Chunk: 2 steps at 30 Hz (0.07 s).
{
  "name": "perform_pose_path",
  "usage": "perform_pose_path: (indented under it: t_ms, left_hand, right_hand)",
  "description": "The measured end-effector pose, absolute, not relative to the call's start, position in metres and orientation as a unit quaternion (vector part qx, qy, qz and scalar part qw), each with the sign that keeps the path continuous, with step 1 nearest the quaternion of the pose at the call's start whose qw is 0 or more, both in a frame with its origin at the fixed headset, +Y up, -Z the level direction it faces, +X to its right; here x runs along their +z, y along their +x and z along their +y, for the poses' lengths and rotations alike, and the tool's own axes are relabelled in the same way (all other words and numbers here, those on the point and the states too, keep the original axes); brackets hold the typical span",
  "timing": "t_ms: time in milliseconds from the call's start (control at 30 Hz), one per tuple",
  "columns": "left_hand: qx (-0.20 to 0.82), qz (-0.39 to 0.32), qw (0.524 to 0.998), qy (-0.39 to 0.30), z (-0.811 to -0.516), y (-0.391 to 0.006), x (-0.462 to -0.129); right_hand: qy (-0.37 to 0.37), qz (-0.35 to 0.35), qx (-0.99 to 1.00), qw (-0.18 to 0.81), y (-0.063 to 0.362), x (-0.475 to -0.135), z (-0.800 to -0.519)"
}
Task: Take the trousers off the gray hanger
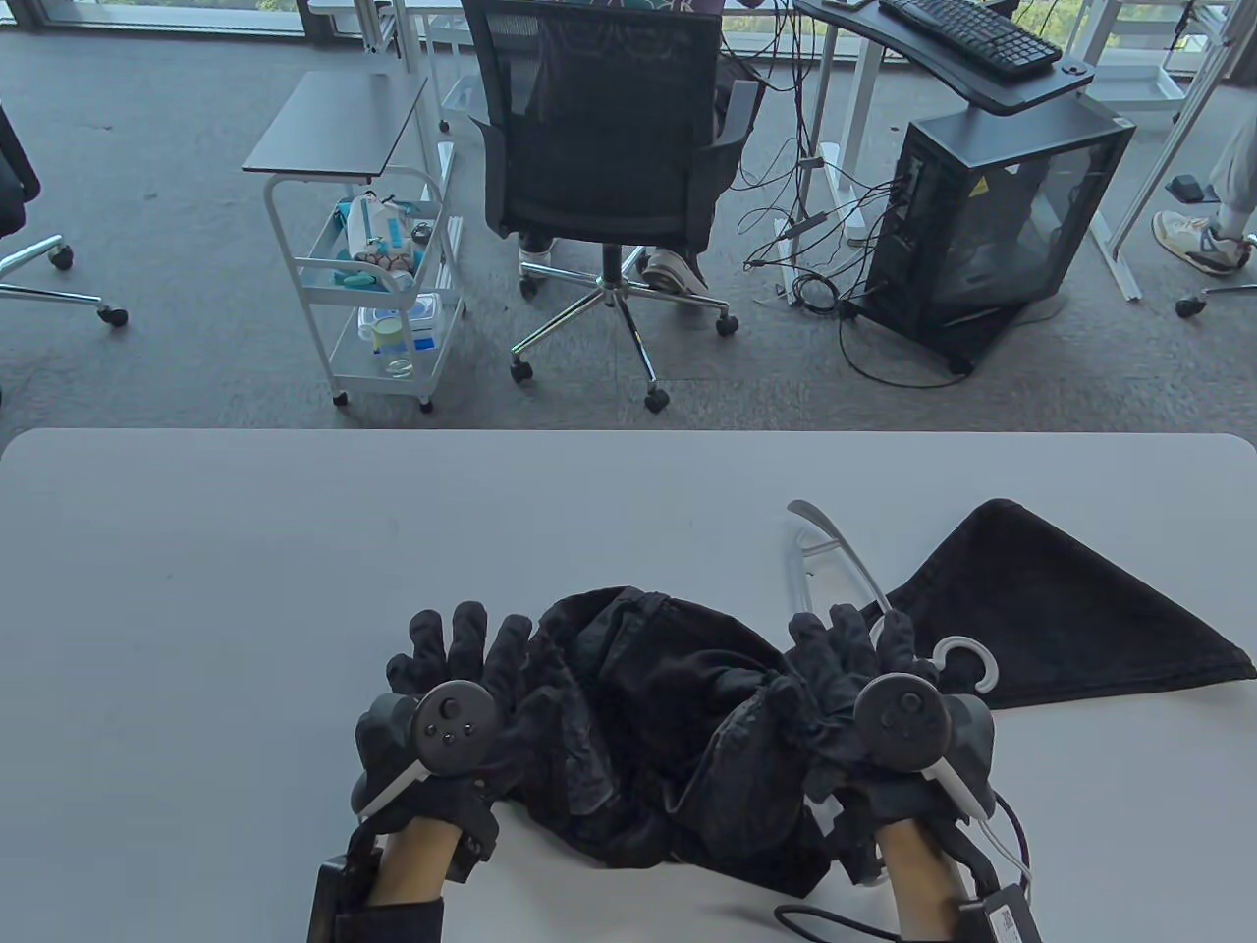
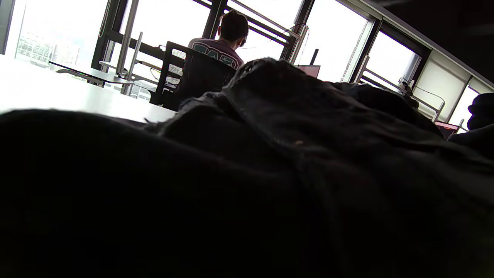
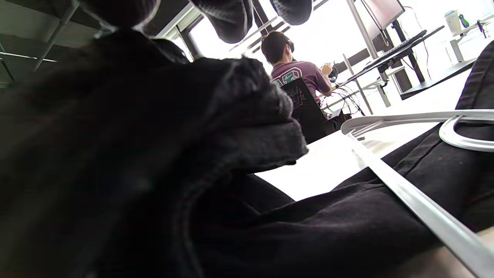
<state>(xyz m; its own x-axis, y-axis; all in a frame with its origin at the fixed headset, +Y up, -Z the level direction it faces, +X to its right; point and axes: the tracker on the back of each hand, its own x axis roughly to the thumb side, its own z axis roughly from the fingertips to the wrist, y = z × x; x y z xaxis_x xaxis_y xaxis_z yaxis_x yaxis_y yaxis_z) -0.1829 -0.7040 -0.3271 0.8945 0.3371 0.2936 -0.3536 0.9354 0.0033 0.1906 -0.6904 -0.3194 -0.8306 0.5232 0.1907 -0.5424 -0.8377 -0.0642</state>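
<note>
Black crumpled trousers [image 1: 648,717] sit bunched at the near middle of the white table [image 1: 196,589], between both hands. One flat dark leg section [image 1: 1061,609] spreads out to the right, under the pale gray plastic hanger [image 1: 835,565]. The hanger's far arm and white hook [image 1: 967,660] are visible; its near part is hidden behind the right hand, so can't tell if cloth is still threaded on its bar. Left gloved hand [image 1: 447,688] lies on the left edge of the bunch, fingers spread and straight, nothing pinched. Right gloved hand [image 1: 864,688] is on the bunch's right side by the hook; fingers look curled into fabric, but tracker blocks them: grip can't tell. Left wrist view is nearly all dark cloth. Beyond the table: black mesh office chair [image 1: 609,147], white cart [image 1: 378,285], PC tower [image 1: 992,226].
</note>
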Motion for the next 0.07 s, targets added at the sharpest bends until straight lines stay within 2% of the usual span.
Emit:
perform_pose_path:
  t_ms: [67]
  left_hand:
    - [0.178, -0.145, 0.973, 0.027, -0.7040, -0.1831, -0.3268]
  right_hand:
    - [0.079, -0.061, 0.954, 0.283, 0.1926, -0.3197, -0.6915]
